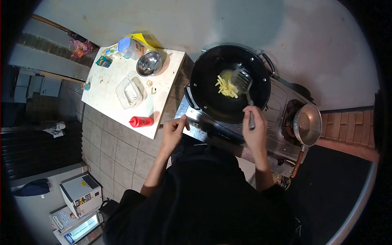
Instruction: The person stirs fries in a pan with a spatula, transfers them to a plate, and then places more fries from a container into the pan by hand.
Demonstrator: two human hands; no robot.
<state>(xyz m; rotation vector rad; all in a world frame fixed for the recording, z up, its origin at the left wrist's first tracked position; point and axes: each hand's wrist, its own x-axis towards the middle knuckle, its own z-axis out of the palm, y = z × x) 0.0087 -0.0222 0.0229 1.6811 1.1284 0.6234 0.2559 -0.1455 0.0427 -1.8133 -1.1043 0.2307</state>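
Note:
My right hand (255, 125) is wrapped around the handle of a slotted spatula (243, 81). The spatula's blade dips into a large black wok (208, 108) on the stove. Beside the blade, a small heap of pale yellow potato strips (226, 87) lies in a little oil at the wok's bottom. My left hand (174, 131) hovers between the wok and the white table, its fingers curled in with no object visible in them. The wok's near-left handle (191, 98) is close to that hand, not touching it.
On the white table (108, 87) are a red squeeze bottle (141, 121), a clear plastic container (130, 93), a steel bowl (149, 64) and a blue-lidded tub (130, 48). A hammered metal pan (307, 124) sits on the right burner, its wooden handle (298, 163) pointing toward me.

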